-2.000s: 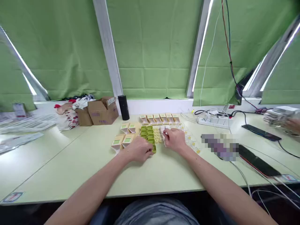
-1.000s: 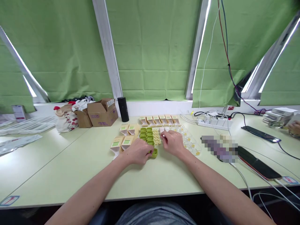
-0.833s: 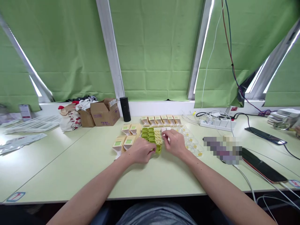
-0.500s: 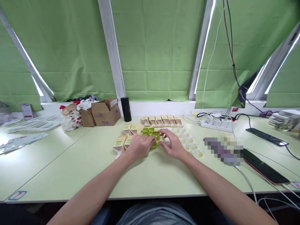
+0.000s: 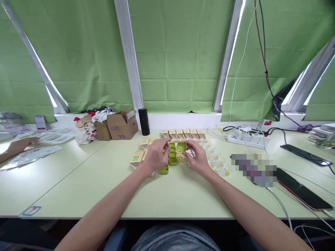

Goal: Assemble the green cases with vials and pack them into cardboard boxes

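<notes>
My right hand (image 5: 198,155) pinches a small green open-topped box (image 5: 181,147) between thumb and fingers, raised and tilted so its hollow faces me. My left hand (image 5: 156,156) is over the left part of the green boxes, fingers curled with a gap between thumb and forefinger. Rows of similar green boxes (image 5: 173,160) stand beside it, and another green box (image 5: 164,169) lies just below its wrist side. Small yellowish pieces (image 5: 180,157) are on the table between my hands. Folded cartons with green labels (image 5: 136,159) sit left of my left hand, partly covered.
Clear plastic pieces with yellow dots (image 5: 215,158) spread right of my right hand. A row of cartons (image 5: 183,135) stands behind. A cardboard box (image 5: 122,125), black cylinder (image 5: 143,121), power strip (image 5: 248,140) and phone (image 5: 300,190) surround the work. Another person's hand (image 5: 22,146) reaches in at left.
My left hand has come away from the green box, which my right hand now holds alone. Another person's hand has appeared at the far left. The view has turned slightly left.
</notes>
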Tool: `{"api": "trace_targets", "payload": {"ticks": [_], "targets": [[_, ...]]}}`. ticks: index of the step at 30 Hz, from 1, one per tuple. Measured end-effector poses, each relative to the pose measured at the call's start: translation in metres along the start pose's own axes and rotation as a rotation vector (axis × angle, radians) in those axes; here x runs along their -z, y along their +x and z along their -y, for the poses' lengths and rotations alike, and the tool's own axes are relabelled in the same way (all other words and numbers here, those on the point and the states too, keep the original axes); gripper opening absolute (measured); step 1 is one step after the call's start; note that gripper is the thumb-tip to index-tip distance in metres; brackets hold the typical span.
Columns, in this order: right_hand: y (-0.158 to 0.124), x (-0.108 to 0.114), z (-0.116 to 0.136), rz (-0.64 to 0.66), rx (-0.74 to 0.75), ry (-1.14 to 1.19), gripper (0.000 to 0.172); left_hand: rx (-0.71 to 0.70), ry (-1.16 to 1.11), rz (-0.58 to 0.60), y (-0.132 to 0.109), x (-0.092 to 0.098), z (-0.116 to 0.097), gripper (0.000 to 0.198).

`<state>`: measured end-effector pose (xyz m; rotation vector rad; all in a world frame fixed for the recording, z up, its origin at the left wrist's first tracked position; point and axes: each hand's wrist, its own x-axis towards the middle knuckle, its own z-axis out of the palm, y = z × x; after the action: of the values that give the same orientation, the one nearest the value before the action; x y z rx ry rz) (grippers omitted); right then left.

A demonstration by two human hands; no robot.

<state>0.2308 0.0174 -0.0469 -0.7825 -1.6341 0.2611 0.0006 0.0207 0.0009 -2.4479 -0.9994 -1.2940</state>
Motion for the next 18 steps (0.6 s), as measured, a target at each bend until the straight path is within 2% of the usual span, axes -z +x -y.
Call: {"api": "trace_targets", "payload": {"ticks": [4, 8, 13, 18], "targets": [[0.000, -0.003, -0.004, -0.032, -0.046, 0.091, 0.039, 0.013, -0.119, 0.070, 0.018, 0.001, -0.005, 0.039], [-0.001, -0.008, -0.010, -0.048, -0.124, 0.218, 0.037, -0.028, -0.198, 0.142, 0.020, -0.010, -0.006, 0.047], [-0.003, -0.013, -0.015, -0.017, -0.201, 0.336, 0.037, -0.040, -0.204, 0.061, 0.004, -0.025, -0.001, 0.041], [-0.004, -0.014, -0.013, 0.001, -0.247, 0.415, 0.039, -0.118, -0.148, -0.001, -0.007, -0.028, 0.004, 0.043]]}}
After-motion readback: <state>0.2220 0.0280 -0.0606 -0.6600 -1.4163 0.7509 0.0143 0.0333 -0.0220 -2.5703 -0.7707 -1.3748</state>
